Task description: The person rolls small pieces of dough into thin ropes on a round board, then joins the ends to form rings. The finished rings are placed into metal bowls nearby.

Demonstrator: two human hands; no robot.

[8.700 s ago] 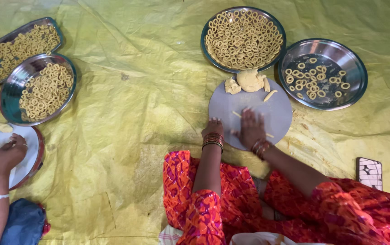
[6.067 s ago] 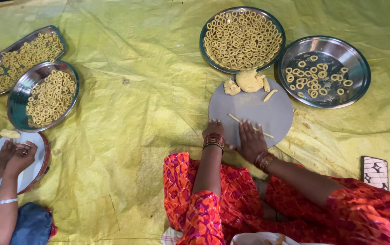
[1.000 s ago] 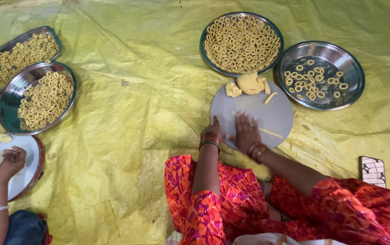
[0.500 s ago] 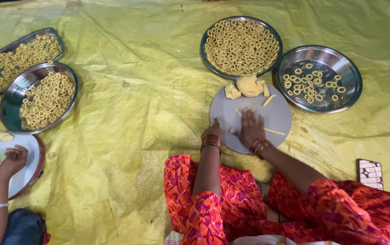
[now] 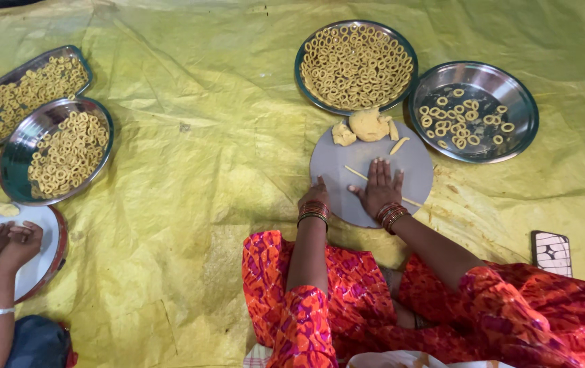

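Head view: right hand [image 5: 379, 187] flat, fingers spread, on thin dough strand [image 5: 356, 172]; left hand [image 5: 314, 197] released, round grey board [image 5: 333, 160].

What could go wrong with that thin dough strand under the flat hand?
The right hand presses flat on the thin dough strand on the round grey board; uneven pressure might snap or flatten it. The pale dough lumps sit at the board's edge and could roll onto the yellow sheet.
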